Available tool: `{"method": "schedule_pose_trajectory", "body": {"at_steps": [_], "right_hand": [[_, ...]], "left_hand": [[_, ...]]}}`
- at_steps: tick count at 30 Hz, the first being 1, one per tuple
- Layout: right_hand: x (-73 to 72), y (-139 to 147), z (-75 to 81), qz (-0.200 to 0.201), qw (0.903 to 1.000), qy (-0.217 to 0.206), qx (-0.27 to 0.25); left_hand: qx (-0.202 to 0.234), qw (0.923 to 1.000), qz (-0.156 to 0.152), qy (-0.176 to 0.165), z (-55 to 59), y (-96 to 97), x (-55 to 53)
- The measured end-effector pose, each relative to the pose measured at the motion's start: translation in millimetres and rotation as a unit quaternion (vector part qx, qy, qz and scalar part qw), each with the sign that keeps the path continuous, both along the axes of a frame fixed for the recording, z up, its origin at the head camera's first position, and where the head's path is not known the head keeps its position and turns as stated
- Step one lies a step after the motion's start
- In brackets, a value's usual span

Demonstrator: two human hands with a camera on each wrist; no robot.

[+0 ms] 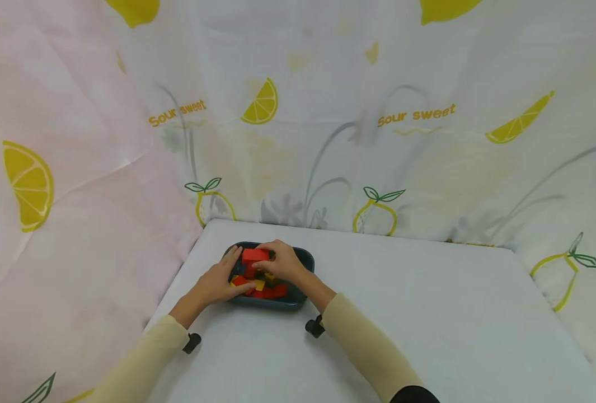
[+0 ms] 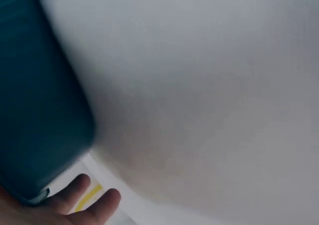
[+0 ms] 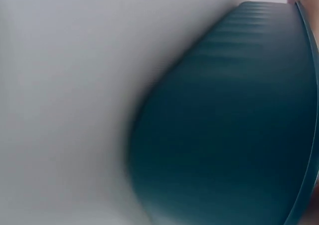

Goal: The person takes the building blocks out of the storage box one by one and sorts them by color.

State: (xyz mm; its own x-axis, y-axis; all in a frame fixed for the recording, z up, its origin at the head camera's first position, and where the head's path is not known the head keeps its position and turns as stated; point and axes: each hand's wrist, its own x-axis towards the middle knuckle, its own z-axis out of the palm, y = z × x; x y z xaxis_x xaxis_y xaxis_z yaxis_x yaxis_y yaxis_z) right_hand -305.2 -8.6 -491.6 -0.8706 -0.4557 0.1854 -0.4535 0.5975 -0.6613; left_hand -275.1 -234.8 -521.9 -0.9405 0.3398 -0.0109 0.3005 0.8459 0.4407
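Note:
A dark teal tray (image 1: 295, 303), its corners rounded, holds several red, yellow and dark blocks. My right hand (image 1: 285, 262) reaches in over its right part and pinches a red block (image 1: 254, 256) on top of the pile between fingers and thumb. At the tray's left end my left hand (image 1: 219, 281) lies spread, fingers along the rim and thumb over the lower blocks, near a yellow block (image 1: 259, 285). In the left wrist view two fingertips (image 2: 107, 205) show beside the tray's outer wall (image 2: 45, 105). The right wrist view is mostly filled by the tray's wall (image 3: 224, 115).
The tray stands on a white table (image 1: 408, 313), toward its back left. Behind and to the left hangs a lemon-print cloth (image 1: 318, 162), meeting the table's edges. Black wrist cameras sit at both cream sleeves, the right one (image 1: 314, 327) close in front of the tray.

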Motion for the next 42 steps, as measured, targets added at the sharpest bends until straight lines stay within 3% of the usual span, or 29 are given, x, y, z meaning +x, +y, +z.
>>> {"method": "schedule_pose_trajectory", "body": {"at_steps": [7,16,24,34,42], "right_hand": [[2.7,18.3,-2.4,-0.007,0.9992,-0.013,-0.036],[2.3,33.6,2.2,-0.018,0.9986,-0.012,-0.048],[0.6,52.7,-1.7,-0.039,0.9954,-0.035,-0.080],[0.5,66.4,-9.0,-0.070,0.9891,-0.064,-0.113],[5.6,76.7,-17.2,-0.083,0.9828,-0.097,-0.134]], "left_hand": [[-0.014,0.9986,0.021,-0.047,2.8,-0.6,2.5],[-0.063,0.9957,0.004,-0.067,14.2,-16.7,0.9],[-0.054,0.9968,0.012,-0.058,10.7,-33.9,-2.7],[-0.015,0.9988,0.022,-0.041,3.2,-33.1,-4.7],[-0.014,0.9980,0.029,-0.054,1.7,-34.6,1.4]]}}
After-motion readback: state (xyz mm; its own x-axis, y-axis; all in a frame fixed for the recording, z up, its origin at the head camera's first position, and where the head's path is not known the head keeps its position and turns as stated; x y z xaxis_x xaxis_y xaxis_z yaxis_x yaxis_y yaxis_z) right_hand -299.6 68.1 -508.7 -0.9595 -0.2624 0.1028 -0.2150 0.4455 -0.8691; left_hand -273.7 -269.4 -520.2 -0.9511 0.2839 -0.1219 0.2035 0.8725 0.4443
